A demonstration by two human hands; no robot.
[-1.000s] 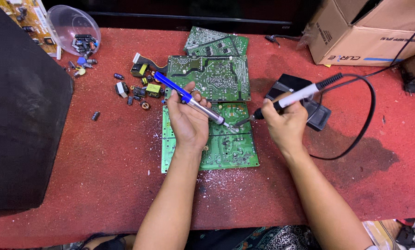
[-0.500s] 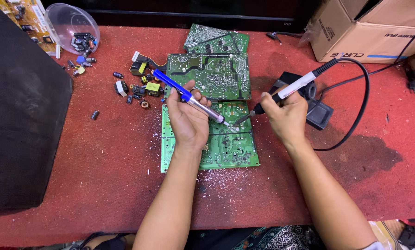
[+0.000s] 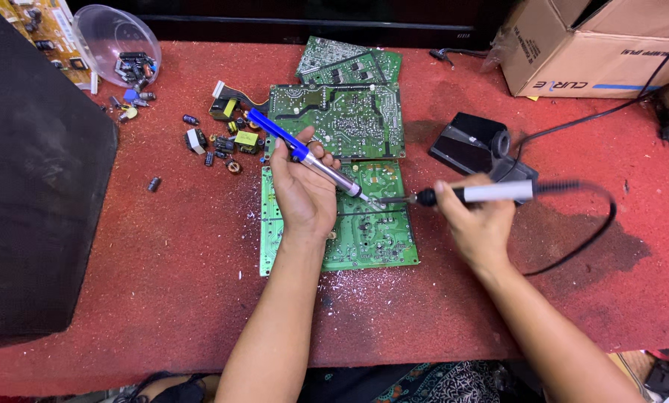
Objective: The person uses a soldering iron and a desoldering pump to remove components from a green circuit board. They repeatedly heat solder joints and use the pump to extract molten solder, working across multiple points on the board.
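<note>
A green circuit board (image 3: 372,231) lies flat on the red mat, solder side up. My left hand (image 3: 301,186) rests on it and grips a blue and silver desoldering pump (image 3: 305,153), its tip pointing down at the board's middle. My right hand (image 3: 476,220) holds a soldering iron (image 3: 484,194) with a white and black handle, lying almost level. The iron's tip meets the pump's tip over the board. A black cable (image 3: 588,239) loops from the iron to the right.
Two more green boards (image 3: 342,119) lie behind. Loose electronic parts (image 3: 219,138) are scattered at left, near a clear plastic bowl (image 3: 114,48). A black iron stand (image 3: 473,145) sits at right, a cardboard box (image 3: 588,45) behind it. A large black object (image 3: 36,186) fills the left.
My right hand has tipped the soldering iron from slanting upward to nearly level, and the cable loop dropped lower. The left hand and pump stayed in place.
</note>
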